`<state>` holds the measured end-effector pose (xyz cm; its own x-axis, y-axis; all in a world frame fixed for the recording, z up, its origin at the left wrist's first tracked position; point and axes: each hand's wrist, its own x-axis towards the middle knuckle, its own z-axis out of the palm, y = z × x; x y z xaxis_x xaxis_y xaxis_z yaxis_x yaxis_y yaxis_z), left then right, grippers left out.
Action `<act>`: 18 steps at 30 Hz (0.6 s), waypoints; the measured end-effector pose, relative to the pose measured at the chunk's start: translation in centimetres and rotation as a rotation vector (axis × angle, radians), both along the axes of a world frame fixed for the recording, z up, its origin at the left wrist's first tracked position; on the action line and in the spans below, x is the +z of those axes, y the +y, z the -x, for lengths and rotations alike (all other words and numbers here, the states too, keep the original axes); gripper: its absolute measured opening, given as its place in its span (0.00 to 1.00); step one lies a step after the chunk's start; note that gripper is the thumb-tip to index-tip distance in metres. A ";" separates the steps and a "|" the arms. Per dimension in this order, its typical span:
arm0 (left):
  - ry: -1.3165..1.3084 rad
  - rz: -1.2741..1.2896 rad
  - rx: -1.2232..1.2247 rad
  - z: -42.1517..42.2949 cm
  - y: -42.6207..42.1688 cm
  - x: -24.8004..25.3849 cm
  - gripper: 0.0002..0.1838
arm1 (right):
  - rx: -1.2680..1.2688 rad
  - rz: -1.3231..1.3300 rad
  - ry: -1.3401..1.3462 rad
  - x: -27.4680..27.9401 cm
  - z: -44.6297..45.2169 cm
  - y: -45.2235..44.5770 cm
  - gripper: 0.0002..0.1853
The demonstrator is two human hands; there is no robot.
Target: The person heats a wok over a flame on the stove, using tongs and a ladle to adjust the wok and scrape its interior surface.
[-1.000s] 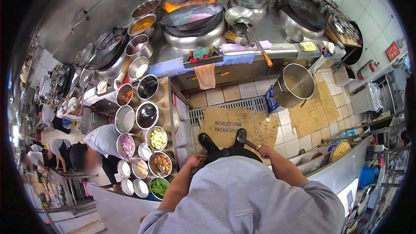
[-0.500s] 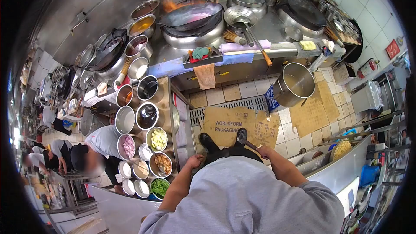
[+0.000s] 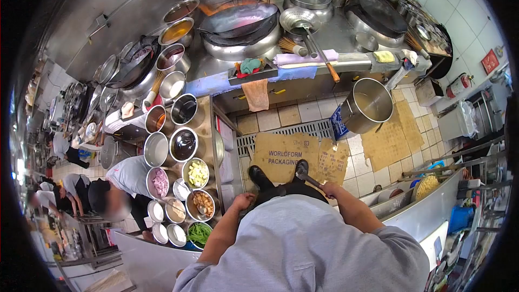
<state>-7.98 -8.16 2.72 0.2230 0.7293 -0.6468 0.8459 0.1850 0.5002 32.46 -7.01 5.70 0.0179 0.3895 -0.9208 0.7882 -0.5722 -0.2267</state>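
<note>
My right hand (image 3: 331,188) is wrapped round the handle of a dark metal ladle (image 3: 310,178), held in front of my waist at the right. At the left of my waist, my left hand (image 3: 243,200) has its fingers curled; whatever it may hold is too small to make out. Nearest to it stands a metal bowl of browned chunks (image 3: 203,205). Beside that are bowls with pale green pieces (image 3: 197,173), chopped pink onion (image 3: 159,182) and green vegetables (image 3: 199,234). A black wok (image 3: 238,20) sits on the burner ahead, with flame behind it.
A tall metal pot (image 3: 367,106) stands right of my feet. A strainer (image 3: 300,20) with a wooden-handled tool lies on the stove. Flattened cardboard (image 3: 275,151) covers part of the tiled floor. A co-worker (image 3: 127,181) bends down at the left.
The flame behind the wok has changed shape. Both my hands have stayed almost still.
</note>
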 end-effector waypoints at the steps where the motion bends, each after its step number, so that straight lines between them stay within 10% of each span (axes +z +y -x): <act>1: 0.002 -0.007 -0.010 0.0 0.0 -0.1 0.14 | -0.036 -0.001 0.016 0.0 0.0 -0.1 0.27; 18: 0.020 0.014 -0.019 -0.3 0.0 0.8 0.14 | -0.083 0.017 -0.031 0.6 0.3 0.1 0.25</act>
